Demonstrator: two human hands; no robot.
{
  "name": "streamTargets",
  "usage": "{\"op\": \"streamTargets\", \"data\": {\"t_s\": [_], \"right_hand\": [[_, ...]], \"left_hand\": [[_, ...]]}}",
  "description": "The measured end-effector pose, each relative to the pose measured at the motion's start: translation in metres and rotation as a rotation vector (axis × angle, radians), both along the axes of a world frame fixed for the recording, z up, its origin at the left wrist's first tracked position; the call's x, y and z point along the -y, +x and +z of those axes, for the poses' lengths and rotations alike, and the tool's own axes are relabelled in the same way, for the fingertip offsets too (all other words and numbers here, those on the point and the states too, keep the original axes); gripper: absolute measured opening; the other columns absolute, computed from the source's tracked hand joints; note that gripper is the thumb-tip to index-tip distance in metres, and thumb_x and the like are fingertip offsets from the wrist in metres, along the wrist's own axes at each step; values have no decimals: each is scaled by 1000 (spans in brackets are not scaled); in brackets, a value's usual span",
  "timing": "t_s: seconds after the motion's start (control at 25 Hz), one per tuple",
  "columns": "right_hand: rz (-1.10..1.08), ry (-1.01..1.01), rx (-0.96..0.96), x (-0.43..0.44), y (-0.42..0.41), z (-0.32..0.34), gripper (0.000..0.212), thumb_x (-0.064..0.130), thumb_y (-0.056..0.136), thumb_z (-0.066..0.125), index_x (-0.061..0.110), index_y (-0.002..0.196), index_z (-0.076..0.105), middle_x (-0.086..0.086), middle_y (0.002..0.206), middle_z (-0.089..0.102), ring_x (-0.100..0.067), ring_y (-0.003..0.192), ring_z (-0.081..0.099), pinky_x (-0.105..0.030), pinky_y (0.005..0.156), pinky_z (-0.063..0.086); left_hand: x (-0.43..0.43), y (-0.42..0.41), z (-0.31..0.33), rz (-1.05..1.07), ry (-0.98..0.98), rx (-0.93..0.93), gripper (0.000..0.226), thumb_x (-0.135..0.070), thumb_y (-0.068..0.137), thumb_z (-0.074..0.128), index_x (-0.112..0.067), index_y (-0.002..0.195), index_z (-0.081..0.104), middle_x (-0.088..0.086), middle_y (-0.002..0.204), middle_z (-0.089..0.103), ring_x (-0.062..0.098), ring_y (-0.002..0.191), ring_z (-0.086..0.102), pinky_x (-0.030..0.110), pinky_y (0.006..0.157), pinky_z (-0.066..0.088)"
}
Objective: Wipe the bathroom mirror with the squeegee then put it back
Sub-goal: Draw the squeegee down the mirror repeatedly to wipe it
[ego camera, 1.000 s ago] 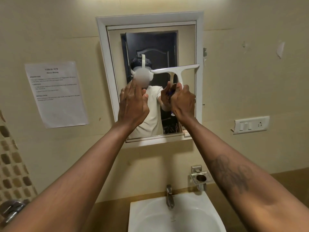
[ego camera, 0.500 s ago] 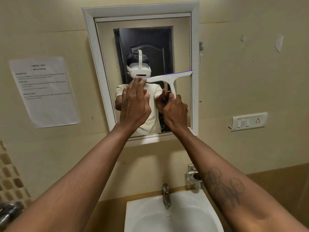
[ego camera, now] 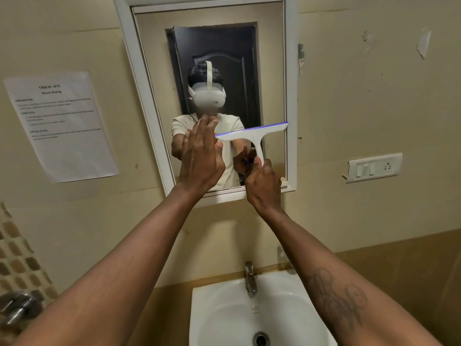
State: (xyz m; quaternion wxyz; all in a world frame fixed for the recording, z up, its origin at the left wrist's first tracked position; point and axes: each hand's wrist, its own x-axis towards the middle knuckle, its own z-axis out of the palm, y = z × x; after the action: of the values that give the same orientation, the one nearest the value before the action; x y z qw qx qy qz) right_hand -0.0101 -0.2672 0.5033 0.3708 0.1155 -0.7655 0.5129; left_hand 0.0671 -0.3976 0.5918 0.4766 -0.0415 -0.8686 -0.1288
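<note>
1. We see the printed sheet taped to the wall at far left, well apart from the mirror.
2. Our left hand is flat on the glass, fingers straight and together, holding nothing; its fingertips sit just beside the left end of the squeegee.
3. Our right hand has its grip curled tight round the squeegee's handle, near the mirror's lower right corner.
4. The blade lies slightly tilted across the lower right glass, its right end meeting the frame's right edge.
5. Open glass remains above the blade; the sink and tap lie below, the switch plate to the right.
</note>
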Motion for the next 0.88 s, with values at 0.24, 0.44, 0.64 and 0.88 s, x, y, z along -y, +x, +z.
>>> {"op": "streamTargets", "data": {"t_s": [0.24,0.44,0.64,0.88], "right_hand": [[-18,3,33,-2,4,-22,44,42,107,32,6,107,58,-20,84,69,-44,75,65,-41,58,45],[1,12,49,-5,10,-42,37,36,110,37,7,106,59,-13,76,66,-35,66,64,-41,56,50],[36,5,64,-7,19,-61,38,39,109,34,10,104,58,-1,67,58,-17,57,59,-32,51,44],[14,83,247,-15,34,-110,35,42,110,32,17,91,50,0,64,53,-19,52,51,-31,45,32]], "left_hand": [[-1,1,-11,23,-2,52,56,-13,101,56,-12,156,42,10,169,36,29,159,31,57,128,27],[-1,5,-22,22,-6,70,57,-12,101,55,-13,156,41,7,169,36,25,161,27,56,130,23],[-1,12,-31,11,20,92,57,-11,102,54,-13,157,41,6,170,34,24,161,26,58,130,25],[2,20,-37,26,17,127,56,-10,102,53,-12,157,40,6,171,32,25,162,24,58,128,27]]}}
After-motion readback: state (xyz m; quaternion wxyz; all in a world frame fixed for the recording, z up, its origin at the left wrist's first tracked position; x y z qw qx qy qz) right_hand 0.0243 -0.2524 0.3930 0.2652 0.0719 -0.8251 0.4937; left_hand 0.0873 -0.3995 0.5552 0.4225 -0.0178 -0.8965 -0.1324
